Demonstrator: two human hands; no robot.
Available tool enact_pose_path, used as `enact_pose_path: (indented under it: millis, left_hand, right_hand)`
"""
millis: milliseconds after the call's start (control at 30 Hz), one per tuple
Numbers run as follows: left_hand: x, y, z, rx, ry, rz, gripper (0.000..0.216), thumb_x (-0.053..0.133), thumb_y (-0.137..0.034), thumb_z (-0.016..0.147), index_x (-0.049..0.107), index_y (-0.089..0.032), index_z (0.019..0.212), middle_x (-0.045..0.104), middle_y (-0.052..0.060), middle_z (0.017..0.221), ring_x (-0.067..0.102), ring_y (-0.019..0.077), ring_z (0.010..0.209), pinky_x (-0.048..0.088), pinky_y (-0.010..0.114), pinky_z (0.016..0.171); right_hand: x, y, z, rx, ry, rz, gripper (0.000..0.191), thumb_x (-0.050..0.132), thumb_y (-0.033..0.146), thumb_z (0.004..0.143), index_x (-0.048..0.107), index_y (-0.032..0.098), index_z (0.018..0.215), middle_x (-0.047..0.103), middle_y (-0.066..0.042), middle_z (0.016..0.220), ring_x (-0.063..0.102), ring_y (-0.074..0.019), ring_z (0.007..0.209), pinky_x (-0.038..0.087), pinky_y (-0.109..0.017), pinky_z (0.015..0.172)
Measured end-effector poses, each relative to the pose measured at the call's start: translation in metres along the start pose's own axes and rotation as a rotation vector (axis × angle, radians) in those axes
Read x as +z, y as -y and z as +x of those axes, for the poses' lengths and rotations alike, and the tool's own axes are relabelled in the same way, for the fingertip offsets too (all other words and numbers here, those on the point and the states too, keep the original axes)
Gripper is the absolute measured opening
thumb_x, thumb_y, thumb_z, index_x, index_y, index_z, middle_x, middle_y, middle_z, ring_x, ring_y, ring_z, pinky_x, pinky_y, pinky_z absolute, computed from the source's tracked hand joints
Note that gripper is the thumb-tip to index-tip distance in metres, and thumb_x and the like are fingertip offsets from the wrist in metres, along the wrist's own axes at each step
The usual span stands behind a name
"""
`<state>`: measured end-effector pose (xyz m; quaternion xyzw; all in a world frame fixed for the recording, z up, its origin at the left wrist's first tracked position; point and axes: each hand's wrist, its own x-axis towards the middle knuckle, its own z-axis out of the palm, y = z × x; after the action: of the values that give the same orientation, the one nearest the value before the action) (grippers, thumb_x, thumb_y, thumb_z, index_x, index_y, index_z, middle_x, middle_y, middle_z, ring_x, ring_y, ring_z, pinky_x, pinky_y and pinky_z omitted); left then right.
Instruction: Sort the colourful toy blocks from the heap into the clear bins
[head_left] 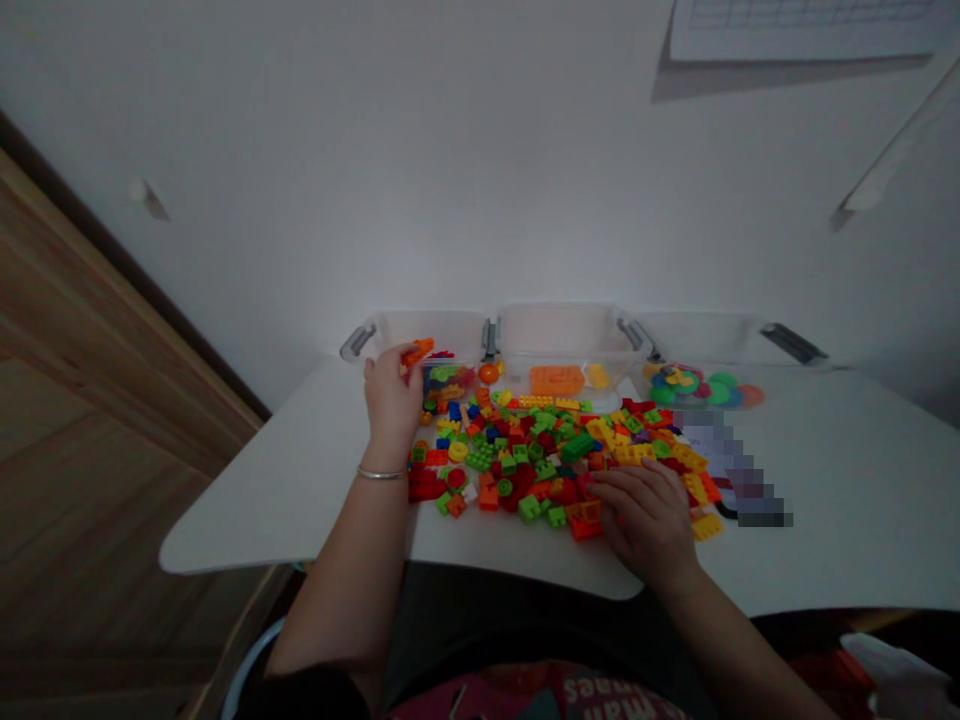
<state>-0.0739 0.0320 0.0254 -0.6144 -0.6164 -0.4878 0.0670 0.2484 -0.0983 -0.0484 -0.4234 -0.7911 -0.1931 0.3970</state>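
My left hand is at the near edge of the left clear plastic box, its fingers closed on an orange toy brick held over the box. Inside that box lie mixed coloured bricks. A wide heap of loose building bricks, red, green, yellow, orange and blue, spreads across the table in front of me. My right hand rests at the heap's right front, its fingers stretched over red and orange bricks. Whether those fingertips grip any brick cannot be seen.
The middle clear box holds a large orange piece and a yellow one. Round green, blue and orange pieces lie in the right box. A partly blurred flat item lies right of the heap on the white table.
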Motion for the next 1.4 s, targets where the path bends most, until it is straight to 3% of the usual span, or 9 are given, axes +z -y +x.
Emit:
enact_pose_path:
  millis: [67, 200, 367, 500, 700, 767, 867, 1000, 1400]
  left_hand:
    - [0.0, -0.002, 0.002, 0.028, 0.064, 0.103, 0.033, 0.049, -0.021, 0.085, 0.061, -0.019, 0.116, 0.066, 0.01, 0.12, 0.057, 0.0277, 0.115, 0.023, 0.055, 0.114]
    - [0.0, -0.006, 0.004, 0.091, 0.218, 0.253, 0.054, 0.055, -0.027, 0.083, 0.05, -0.02, 0.136, 0.06, 0.015, 0.132, 0.047, 0.0359, 0.128, 0.019, 0.062, 0.112]
    - [0.004, -0.004, -0.003, 0.151, 0.259, 0.316, 0.054, 0.056, -0.03, 0.083, 0.051, -0.022, 0.136, 0.052, 0.012, 0.143, 0.037, 0.0369, 0.136, 0.012, 0.064, 0.114]
    - [0.006, -0.002, -0.005, 0.159, 0.24, 0.327, 0.054, 0.054, -0.029, 0.084, 0.05, -0.022, 0.138, 0.049, 0.01, 0.145, 0.035, 0.0362, 0.138, 0.014, 0.064, 0.115]
    - [-0.006, -0.013, -0.006, 0.131, 0.354, 0.36, 0.053, 0.047, -0.034, 0.09, 0.047, -0.019, 0.141, 0.041, 0.012, 0.151, 0.031, 0.0366, 0.141, 0.024, 0.064, 0.112]
    - [-0.011, -0.023, -0.015, 0.149, 0.363, 0.332, 0.054, 0.048, -0.036, 0.09, 0.046, -0.019, 0.142, 0.041, 0.013, 0.151, 0.035, 0.0359, 0.14, 0.025, 0.064, 0.112]
    - [-0.016, -0.042, -0.043, 0.275, 0.342, 0.258, 0.049, 0.049, -0.031, 0.091, 0.048, -0.02, 0.139, 0.047, 0.012, 0.147, 0.043, 0.0314, 0.135, 0.026, 0.061, 0.113]
    - [-0.017, -0.066, -0.086, 0.455, 0.406, 0.184, 0.046, 0.051, -0.028, 0.091, 0.05, -0.022, 0.137, 0.055, 0.008, 0.141, 0.044, 0.0276, 0.134, 0.021, 0.058, 0.117]
    - [-0.009, -0.073, -0.129, 0.436, 0.488, 0.245, 0.055, 0.054, -0.04, 0.09, 0.046, -0.019, 0.14, 0.05, 0.01, 0.145, 0.04, 0.0326, 0.137, 0.024, 0.062, 0.115]
  right_hand:
    - [0.0, 0.0, 0.002, -0.006, -0.013, 0.013, 0.022, 0.06, 0.014, 0.081, 0.067, 0.027, 0.096, 0.075, 0.001, 0.097, 0.065, -0.0184, 0.091, 0.042, -0.042, 0.1]
    - [0.002, -0.001, 0.004, 0.016, -0.025, 0.037, 0.021, 0.058, 0.013, 0.082, 0.066, 0.027, 0.095, 0.074, 0.0, 0.097, 0.065, -0.0185, 0.09, 0.045, -0.041, 0.096]
    - [0.001, -0.002, 0.004, 0.056, -0.011, 0.056, 0.021, 0.058, 0.012, 0.081, 0.067, 0.026, 0.095, 0.074, -0.001, 0.097, 0.065, -0.0193, 0.092, 0.047, -0.041, 0.092]
    - [0.001, -0.003, 0.004, 0.066, -0.006, 0.069, 0.02, 0.057, 0.012, 0.082, 0.066, 0.025, 0.094, 0.074, -0.002, 0.097, 0.065, -0.0197, 0.091, 0.047, -0.041, 0.09]
    - [0.003, -0.005, 0.005, 0.045, -0.061, 0.099, 0.02, 0.057, 0.009, 0.082, 0.066, 0.023, 0.094, 0.073, -0.003, 0.095, 0.064, -0.0197, 0.088, 0.047, -0.039, 0.085]
    - [0.004, -0.005, 0.006, 0.043, -0.062, 0.103, 0.02, 0.058, 0.009, 0.082, 0.066, 0.022, 0.094, 0.073, -0.004, 0.095, 0.063, -0.0197, 0.088, 0.047, -0.038, 0.084]
    - [0.003, -0.005, 0.006, 0.05, -0.06, 0.1, 0.02, 0.057, 0.008, 0.082, 0.065, 0.022, 0.094, 0.072, -0.004, 0.095, 0.063, -0.0198, 0.088, 0.047, -0.038, 0.083]
    - [0.003, -0.006, 0.006, 0.066, -0.053, 0.098, 0.019, 0.056, 0.009, 0.082, 0.065, 0.022, 0.094, 0.072, -0.004, 0.095, 0.063, -0.0203, 0.089, 0.047, -0.038, 0.083]
    - [0.003, -0.005, 0.006, 0.103, -0.027, 0.102, 0.018, 0.055, 0.01, 0.084, 0.065, 0.022, 0.093, 0.072, -0.004, 0.095, 0.063, -0.0203, 0.09, 0.046, -0.039, 0.085]
